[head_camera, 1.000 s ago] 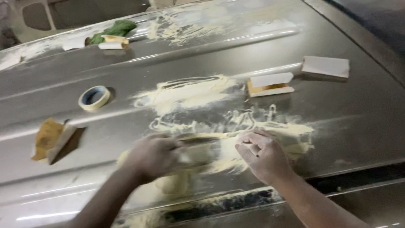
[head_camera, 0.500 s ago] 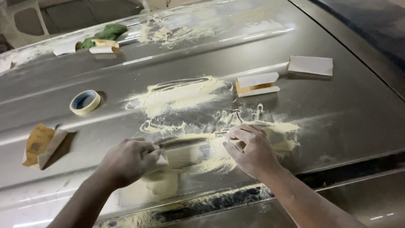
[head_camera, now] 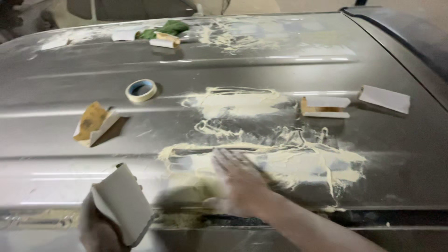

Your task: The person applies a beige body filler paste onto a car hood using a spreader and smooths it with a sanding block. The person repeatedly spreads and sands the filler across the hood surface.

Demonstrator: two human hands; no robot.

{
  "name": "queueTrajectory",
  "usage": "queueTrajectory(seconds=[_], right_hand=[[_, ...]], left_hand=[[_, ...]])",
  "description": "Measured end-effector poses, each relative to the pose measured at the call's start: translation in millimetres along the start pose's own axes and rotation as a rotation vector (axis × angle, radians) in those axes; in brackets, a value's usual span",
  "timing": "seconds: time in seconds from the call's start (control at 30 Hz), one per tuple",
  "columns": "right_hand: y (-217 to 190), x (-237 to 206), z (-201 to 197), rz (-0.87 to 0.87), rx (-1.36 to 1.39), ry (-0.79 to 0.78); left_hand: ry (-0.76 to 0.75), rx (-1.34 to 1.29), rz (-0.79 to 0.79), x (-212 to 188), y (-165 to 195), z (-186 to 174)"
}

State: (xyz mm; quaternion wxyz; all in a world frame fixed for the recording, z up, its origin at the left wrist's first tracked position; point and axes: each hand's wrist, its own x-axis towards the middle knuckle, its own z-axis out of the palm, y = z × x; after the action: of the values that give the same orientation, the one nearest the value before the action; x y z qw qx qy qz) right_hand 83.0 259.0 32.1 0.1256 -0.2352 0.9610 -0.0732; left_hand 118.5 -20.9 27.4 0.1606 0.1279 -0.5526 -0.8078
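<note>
I look down on a grey metal car panel (head_camera: 280, 60) smeared with pale yellow filler and sanding dust (head_camera: 289, 161). My left hand (head_camera: 100, 228) is at the lower left, lifted off the panel and closed around a folded sheet of sandpaper (head_camera: 122, 203). My right hand (head_camera: 240, 179) lies flat with fingers spread on the dusty filler patch, blurred by motion.
A roll of masking tape (head_camera: 141, 90) and a folded yellow sandpaper piece (head_camera: 93, 122) lie to the left. Two sanding blocks (head_camera: 325, 107) (head_camera: 384, 98) rest at the right. A green cloth (head_camera: 164, 29) and more paper sit at the far edge.
My left hand has pulled back off the filler to the lower left, lifting the sandpaper. My right hand has opened flat and swept left across the dusty patch.
</note>
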Motion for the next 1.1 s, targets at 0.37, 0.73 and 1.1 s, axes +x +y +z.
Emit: queueTrajectory(seconds=[0.37,0.73,1.1], right_hand=[[-44,22,-18,-0.085,0.110,0.073],[6,-67,8,-0.126,0.777,0.541],[70,-104,44,0.334,1.302,0.629]], left_hand=[[0.075,-0.035,0.038,-16,23,-16],[0.094,-0.039,-0.424,-42,-36,128],[-0.549,-0.272,-0.378,-82,-102,161]])
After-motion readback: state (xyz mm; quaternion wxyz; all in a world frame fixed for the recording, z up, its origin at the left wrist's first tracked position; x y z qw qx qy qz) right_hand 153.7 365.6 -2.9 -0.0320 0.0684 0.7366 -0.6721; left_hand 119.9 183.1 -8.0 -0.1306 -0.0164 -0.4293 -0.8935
